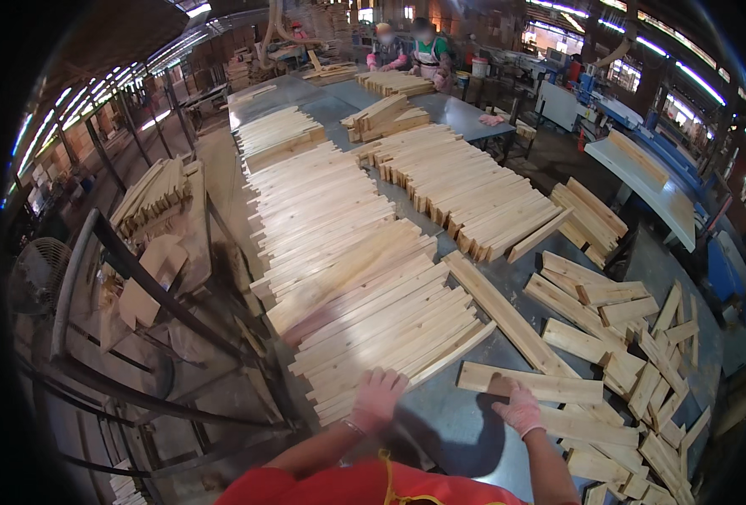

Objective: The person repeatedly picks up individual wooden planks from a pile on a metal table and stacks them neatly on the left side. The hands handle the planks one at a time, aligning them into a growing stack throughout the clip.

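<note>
My left hand [377, 401], in a pale pink glove, rests with its fingers stretched out at the near right end of a row of light wooden boards [381, 324]. These boards lie side by side across the metal table. My right hand [520, 409], gloved alike, grips the near edge of a single wooden board [562, 388], its fingers on top and the thumb apart. That board lies crosswise, over the end of a longer board [508, 316] that slants away.
Loose short boards [634, 370] lie jumbled on the right. Beyond, a second row of boards [466, 189] and a small stack [386, 118] stand on the table. A curved metal rail [137, 278] and a fan [40, 273] are at left. Co-workers [428, 55] stand at the far end.
</note>
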The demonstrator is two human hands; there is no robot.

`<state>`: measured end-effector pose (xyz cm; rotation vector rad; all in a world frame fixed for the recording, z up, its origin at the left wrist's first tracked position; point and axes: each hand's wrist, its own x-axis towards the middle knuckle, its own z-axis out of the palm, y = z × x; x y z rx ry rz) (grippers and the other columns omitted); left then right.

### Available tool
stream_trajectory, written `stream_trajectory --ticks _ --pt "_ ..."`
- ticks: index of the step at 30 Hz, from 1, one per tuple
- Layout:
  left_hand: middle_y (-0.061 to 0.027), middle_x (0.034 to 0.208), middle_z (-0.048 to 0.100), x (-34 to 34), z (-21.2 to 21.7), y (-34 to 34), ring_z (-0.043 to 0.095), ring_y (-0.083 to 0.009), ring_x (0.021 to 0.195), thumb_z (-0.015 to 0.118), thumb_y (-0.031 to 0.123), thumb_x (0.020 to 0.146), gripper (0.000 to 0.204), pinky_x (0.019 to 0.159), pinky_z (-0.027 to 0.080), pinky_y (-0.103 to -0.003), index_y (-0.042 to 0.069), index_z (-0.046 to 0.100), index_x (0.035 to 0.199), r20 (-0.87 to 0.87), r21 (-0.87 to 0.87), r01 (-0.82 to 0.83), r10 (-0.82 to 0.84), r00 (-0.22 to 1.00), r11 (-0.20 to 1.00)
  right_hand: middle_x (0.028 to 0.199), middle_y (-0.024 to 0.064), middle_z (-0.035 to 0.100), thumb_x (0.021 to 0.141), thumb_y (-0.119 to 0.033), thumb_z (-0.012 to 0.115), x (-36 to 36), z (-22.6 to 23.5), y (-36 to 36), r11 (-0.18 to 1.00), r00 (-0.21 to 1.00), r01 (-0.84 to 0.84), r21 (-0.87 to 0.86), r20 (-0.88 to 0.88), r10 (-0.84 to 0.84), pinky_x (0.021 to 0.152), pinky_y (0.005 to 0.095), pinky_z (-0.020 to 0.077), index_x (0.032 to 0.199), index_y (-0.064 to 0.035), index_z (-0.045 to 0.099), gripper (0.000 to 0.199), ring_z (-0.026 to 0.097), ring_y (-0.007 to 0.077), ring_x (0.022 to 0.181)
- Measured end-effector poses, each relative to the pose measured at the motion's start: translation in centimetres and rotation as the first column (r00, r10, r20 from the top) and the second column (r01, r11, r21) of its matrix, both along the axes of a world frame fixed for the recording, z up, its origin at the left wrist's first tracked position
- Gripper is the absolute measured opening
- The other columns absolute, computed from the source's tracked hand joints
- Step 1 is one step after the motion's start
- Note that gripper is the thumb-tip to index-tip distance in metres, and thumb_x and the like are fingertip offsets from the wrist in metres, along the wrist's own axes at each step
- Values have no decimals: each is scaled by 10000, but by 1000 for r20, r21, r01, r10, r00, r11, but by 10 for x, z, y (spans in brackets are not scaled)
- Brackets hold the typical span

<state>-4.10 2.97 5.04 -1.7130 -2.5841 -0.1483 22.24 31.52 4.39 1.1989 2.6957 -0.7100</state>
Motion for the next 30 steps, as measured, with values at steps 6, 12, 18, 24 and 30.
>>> stream_trajectory --ticks 6,12,18,24,30 --pt "-91 1415 593 9 14 5 533 -328 1341 589 219 925 524 1114 413 -536 159 610 1445 -12 -71 -8 7 1000 997 1612 121 493 674 -443 924 -21 -22 87 944 940 -256 208 280 194 1224 550 369 1604 -136 451 1088 426 354 1506" --pt "-92 1399 603 11 9 6 545 -331 1319 613 217 906 527 1101 418 -549 168 636 1430 -43 -44 13 -14 999 999 1547 163 562 708 -414 875 23 -35 73 922 875 -382 57 342 342 1228 495 360 1595 -160 488 1000 515 353 1443" --pt "-91 1401 600 3 -6 4 549 -328 1321 613 228 906 524 1102 420 -554 187 643 1427 -38 -52 35 -38 999 998 1433 220 625 695 -368 900 43 84 23 892 892 -449 54 80 445 1168 485 443 1570 -93 488 1005 616 403 1315" --pt "-111 1405 584 -1 -11 3 531 -325 1339 639 295 915 531 1098 423 -542 170 628 1431 -25 -75 18 -20 999 997 1418 188 611 785 -265 884 36 111 31 963 754 103 -248 -612 -238 1053 450 542 1615 -36 408 984 648 324 1240" --pt "-147 1463 563 1 6 -5 497 -364 1394 735 603 867 759 1152 381 -538 112 608 1432 125 0 54 -54 991 999 1115 63 674 993 -367 736 -19 14 32 525 260 197 -828 -472 -842 717 339 585 1445 -77 501 586 672 186 856"
